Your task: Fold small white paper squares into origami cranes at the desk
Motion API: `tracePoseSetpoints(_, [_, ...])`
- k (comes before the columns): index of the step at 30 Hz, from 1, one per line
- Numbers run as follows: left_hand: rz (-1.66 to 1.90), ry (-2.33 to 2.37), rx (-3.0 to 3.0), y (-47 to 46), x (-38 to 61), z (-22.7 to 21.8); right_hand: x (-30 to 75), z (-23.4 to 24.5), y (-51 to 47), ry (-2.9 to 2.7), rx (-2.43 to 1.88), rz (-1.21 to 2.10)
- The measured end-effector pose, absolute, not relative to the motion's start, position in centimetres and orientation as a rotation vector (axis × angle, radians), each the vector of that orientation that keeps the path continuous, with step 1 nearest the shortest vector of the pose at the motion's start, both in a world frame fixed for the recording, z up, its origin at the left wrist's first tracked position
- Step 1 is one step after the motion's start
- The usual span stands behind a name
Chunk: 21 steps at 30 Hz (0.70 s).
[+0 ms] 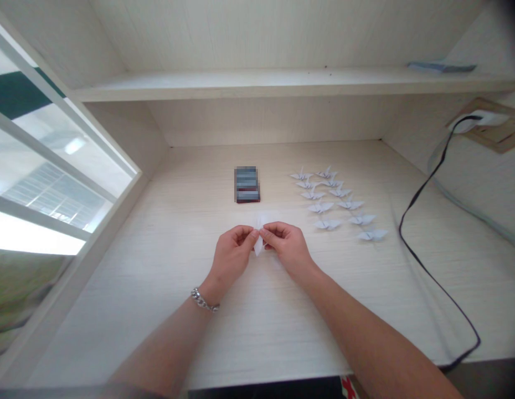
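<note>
The left hand [232, 254] and right hand [287, 247] pinch a white folded paper [258, 237] between their fingertips, with it showing above and below them (probably a half-made crane).

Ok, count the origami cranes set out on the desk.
11. The origami cranes lie in two rough columns on the desk, beyond and right of the hands; overlap could hide another. Folded white paper is also pinched between the left hand and right hand.

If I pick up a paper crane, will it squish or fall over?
That origami crane is thin folded paper, so it's probably very light and easy to crush. Its pointy wings likely bend. It sits low, so a push might just slide it.
</note>
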<state>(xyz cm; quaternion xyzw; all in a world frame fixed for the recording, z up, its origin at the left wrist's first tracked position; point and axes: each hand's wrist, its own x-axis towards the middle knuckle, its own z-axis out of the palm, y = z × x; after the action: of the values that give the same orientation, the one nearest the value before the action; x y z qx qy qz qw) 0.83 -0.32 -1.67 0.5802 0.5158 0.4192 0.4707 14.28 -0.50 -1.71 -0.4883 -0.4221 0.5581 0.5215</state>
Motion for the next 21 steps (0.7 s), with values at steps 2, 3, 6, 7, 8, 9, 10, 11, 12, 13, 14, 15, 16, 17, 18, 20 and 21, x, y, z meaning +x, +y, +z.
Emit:
tracePoseSetpoints(2, [1.027,1.253,1.420,-0.3,0.8,-1.8,14.3,-1.6,-0.5,-1.032,-1.165,1.321])
tracePoseSetpoints(3, [1.029,1.247,1.417,-0.3,0.8,-1.8,14.2,-1.6,-0.5,-1.047,-1.163,1.306])
tracePoseSetpoints(6, [1.028,1.231,1.396,-0.2,0.7,-2.0,14.3,-1.6,-0.6,-1.092,-1.172,1.258])
tracePoseSetpoints(7, [1.027,1.223,1.380,-0.2,0.7,-2.0,14.3,-1.6,-0.6,-1.105,-1.177,1.245])
tracePoseSetpoints(8, [1.027,1.212,1.359,-0.1,0.7,-1.9,14.3,-1.6,-0.6,-1.117,-1.182,1.235])
tracePoseSetpoints(9, [1.031,1.201,1.335,-0.1,0.8,-1.8,14.3,-1.6,-0.6,-1.130,-1.185,1.227])
tracePoseSetpoints(10, [1.035,1.188,1.311,-0.1,0.8,-1.7,14.3,-1.6,-0.7,-1.140,-1.188,1.219])
tracePoseSetpoints(11, [1.038,1.177,1.293,-0.2,0.8,-1.5,14.3,-1.6,-0.7,-1.150,-1.190,1.210])
tracePoseSetpoints(12, [1.037,1.169,1.284,-0.2,0.9,-1.3,14.3,-1.5,-0.7,-1.160,-1.193,1.201])
tracePoseSetpoints(13, [1.034,1.170,1.281,-0.2,0.9,-1.2,14.4,-1.4,-0.7,-1.172,-1.194,1.195])
tracePoseSetpoints(14, [1.031,1.179,1.281,-0.2,0.9,-1.0,14.4,-1.4,-0.8,-1.184,-1.191,1.190])
tracePoseSetpoints(15, [1.026,1.191,1.282,-0.2,0.9,-0.9,14.4,-1.4,-0.8,-1.197,-1.185,1.190])
tracePoseSetpoints(16, [1.024,1.205,1.279,-0.3,0.9,-0.9,14.4,-1.3,-0.8,-1.207,-1.177,1.192])
tracePoseSetpoints(17, [1.024,1.217,1.277,-0.3,0.9,-0.8,14.4,-1.4,-0.8,-1.214,-1.167,1.197])
tracePoseSetpoints(18, [1.027,1.225,1.276,-0.2,0.9,-0.8,14.4,-1.4,-0.8,-1.215,-1.158,1.202])
tracePoseSetpoints(20, [1.040,1.233,1.287,-0.2,0.9,-0.9,14.3,-1.5,-0.8,-1.201,-1.148,1.209])
tracePoseSetpoints(21, [1.048,1.235,1.295,-0.2,0.9,-0.9,14.3,-1.5,-0.8,-1.190,-1.147,1.212])
